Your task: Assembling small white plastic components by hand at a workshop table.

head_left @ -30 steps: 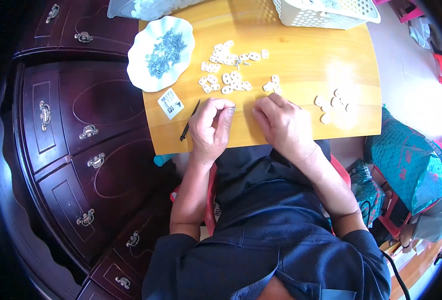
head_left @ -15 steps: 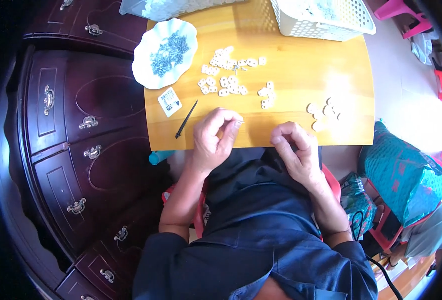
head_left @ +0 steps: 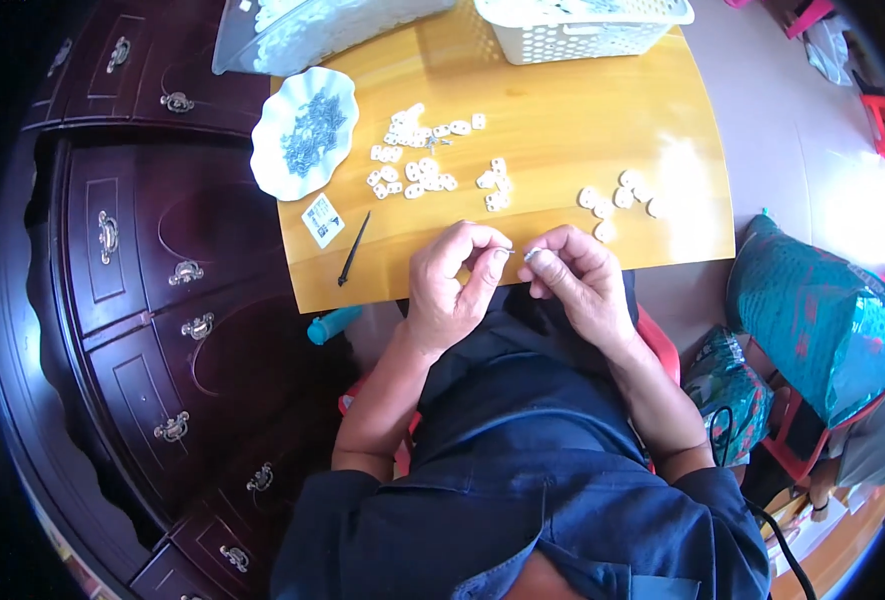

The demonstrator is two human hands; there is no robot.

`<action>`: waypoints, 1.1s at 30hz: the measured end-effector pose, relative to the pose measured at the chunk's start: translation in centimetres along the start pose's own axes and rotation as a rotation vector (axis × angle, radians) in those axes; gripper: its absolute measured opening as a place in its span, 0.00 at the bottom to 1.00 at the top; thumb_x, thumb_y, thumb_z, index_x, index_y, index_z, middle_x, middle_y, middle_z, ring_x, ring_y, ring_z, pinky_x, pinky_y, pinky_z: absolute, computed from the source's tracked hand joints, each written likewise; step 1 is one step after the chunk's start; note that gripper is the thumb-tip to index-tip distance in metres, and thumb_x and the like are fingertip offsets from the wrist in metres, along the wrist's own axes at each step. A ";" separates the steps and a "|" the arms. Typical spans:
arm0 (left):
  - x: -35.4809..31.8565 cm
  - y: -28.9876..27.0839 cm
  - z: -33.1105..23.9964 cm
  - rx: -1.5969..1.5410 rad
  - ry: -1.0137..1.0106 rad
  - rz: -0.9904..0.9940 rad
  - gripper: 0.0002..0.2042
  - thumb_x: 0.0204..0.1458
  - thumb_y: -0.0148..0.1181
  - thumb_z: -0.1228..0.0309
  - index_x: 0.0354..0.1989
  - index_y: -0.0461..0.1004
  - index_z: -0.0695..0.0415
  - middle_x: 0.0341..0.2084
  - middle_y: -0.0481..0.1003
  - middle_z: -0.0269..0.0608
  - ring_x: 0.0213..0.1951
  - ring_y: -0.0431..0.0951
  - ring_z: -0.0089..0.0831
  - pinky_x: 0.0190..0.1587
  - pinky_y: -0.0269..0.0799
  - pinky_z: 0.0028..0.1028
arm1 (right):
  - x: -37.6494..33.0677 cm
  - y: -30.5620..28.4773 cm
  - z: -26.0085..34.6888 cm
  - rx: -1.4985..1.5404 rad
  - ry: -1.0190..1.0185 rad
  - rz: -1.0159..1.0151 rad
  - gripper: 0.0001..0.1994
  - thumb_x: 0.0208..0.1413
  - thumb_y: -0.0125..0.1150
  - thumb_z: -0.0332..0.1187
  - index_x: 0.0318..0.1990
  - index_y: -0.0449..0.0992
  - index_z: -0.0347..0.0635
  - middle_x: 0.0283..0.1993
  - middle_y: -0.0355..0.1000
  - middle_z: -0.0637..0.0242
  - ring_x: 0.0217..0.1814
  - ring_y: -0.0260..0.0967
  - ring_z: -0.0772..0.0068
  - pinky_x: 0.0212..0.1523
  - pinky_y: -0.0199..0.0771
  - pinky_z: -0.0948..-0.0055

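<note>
My left hand is closed in a pinch over the table's near edge, with a tiny thin screw at the fingertips. Facing it, a short gap away, my right hand pinches a small whitish plastic piece, mostly covered by thumb and finger. Beyond the hands lie several small white plastic pieces with holes in loose groups, a few screws among them. More round white pieces lie to the right. A black pointed screwdriver-like tool rests left of my left hand.
A white scalloped plate of small grey screws stands at the table's left, beside a square printed card. A clear bin and a white perforated basket stand at the back. Dark drawers flank the left; teal bags the right.
My hands have come closer together, the right moving left. A whitish piece now shows in the right fingertips. The whole view has shifted slightly, with the table appearing further left.
</note>
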State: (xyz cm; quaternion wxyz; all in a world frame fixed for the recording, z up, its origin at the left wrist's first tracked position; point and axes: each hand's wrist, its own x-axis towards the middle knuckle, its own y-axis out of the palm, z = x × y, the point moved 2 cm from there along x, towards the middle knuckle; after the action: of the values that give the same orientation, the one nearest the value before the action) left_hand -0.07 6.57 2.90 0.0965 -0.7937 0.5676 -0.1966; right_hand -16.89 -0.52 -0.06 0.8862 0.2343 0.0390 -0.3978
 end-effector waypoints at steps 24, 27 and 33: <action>0.3 1.1 -0.3 0.087 0.016 0.043 0.01 0.58 0.61 0.79 0.35 0.75 0.62 0.26 0.76 0.40 0.24 0.77 0.29 0.28 0.72 0.26 | 0.0 -0.3 0.0 -0.163 0.018 -0.067 0.08 0.66 0.61 0.32 0.39 0.78 0.35 0.28 0.77 0.71 0.29 0.72 0.86 0.31 0.74 0.82; 0.2 1.2 -0.4 0.100 0.020 0.038 0.01 0.58 0.61 0.79 0.35 0.75 0.62 0.25 0.76 0.39 0.24 0.77 0.29 0.28 0.72 0.26 | 0.0 -0.3 -0.1 -0.187 0.027 -0.086 0.08 0.66 0.61 0.32 0.39 0.78 0.35 0.28 0.77 0.70 0.28 0.72 0.86 0.30 0.74 0.81; -0.3 1.4 -0.5 0.108 -0.024 0.017 0.01 0.57 0.61 0.80 0.34 0.75 0.62 0.25 0.77 0.39 0.23 0.77 0.27 0.28 0.73 0.25 | -0.1 -0.2 -0.1 -0.236 0.003 -0.086 0.07 0.65 0.62 0.31 0.38 0.78 0.35 0.26 0.77 0.69 0.27 0.73 0.85 0.30 0.74 0.81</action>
State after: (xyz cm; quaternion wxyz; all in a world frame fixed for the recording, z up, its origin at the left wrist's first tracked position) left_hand -1.58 6.39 2.75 0.1477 -0.7847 0.5618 -0.2164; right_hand -17.05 -0.51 -0.24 0.8896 0.1271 0.0968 -0.4279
